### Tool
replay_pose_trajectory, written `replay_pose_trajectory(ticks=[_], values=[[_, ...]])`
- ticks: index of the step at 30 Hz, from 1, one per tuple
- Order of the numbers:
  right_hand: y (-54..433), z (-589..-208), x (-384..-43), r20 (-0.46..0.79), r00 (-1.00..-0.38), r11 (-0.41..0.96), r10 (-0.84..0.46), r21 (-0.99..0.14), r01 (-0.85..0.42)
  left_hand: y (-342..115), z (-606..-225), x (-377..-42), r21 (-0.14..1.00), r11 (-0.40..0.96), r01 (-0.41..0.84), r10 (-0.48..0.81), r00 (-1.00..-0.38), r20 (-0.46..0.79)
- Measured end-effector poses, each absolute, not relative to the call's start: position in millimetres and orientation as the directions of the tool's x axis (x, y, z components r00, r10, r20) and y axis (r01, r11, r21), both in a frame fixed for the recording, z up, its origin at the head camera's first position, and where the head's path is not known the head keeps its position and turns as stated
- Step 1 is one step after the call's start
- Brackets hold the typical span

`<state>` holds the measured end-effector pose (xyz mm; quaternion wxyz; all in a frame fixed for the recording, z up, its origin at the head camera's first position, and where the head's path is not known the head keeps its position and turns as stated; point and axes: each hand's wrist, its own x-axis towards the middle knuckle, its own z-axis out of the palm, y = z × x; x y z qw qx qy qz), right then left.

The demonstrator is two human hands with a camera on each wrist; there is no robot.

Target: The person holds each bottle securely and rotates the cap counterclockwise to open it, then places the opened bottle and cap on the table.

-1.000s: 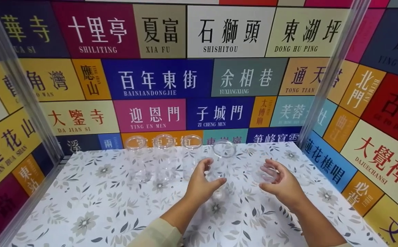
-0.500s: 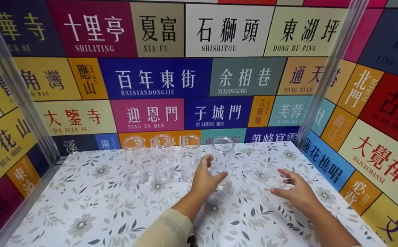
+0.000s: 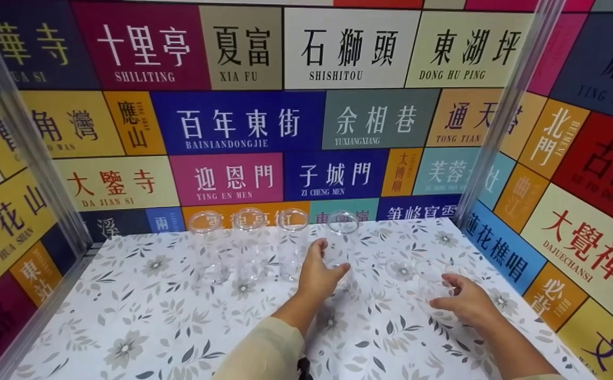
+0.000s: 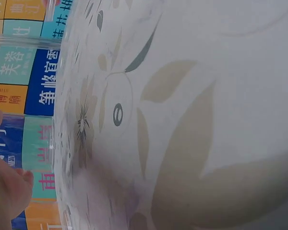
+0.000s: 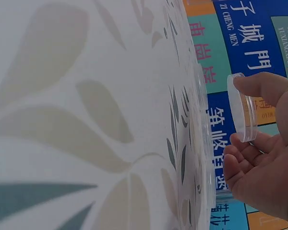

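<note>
My left hand (image 3: pixel 321 274) curves round the left side of a clear plastic jar (image 3: pixel 344 248), the rightmost of a row, thumb toward me and fingers behind. In the left wrist view, the same hand (image 4: pixel 9 187) shows only at the left edge. My right hand (image 3: pixel 470 303) is at the right side of the table. As the right wrist view shows, it pinches a round clear lid (image 5: pixel 242 112) on edge between thumb and fingers. To the left of that hand a clear round lid (image 3: pixel 404 269) lies flat on the cloth, its outline faint.
Three more clear jars stand in line: a far-left jar (image 3: pixel 208 248), a second jar (image 3: pixel 251 248) and a third jar (image 3: pixel 291 248) beside my left hand. A white leaf-patterned cloth (image 3: pixel 169 322) covers the table. Panels with large characters (image 3: pixel 243 121) wall off the back and sides.
My right hand has moved right and toward me with the lid. My left hand stays by the rightmost jar, whose rim has shifted slightly back into line with the others.
</note>
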<state>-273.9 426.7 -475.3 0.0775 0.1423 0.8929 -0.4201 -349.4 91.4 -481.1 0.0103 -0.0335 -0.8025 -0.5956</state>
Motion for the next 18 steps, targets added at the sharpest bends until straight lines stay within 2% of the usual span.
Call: replay_pose_trajectory(ticks=[10,18], values=[[438,-484,-280,-0.356,-0.894,0.553,0.271,-0.703,0.447,99,-482,-359,0.931,0.362,0.047,0.026,-0.999,0.04],[448,-489,-281,-0.349,-0.908,0.593,0.231,-0.69,0.415,105,-484,-364,0.937,0.348,0.013,0.008,-1.0,0.011]])
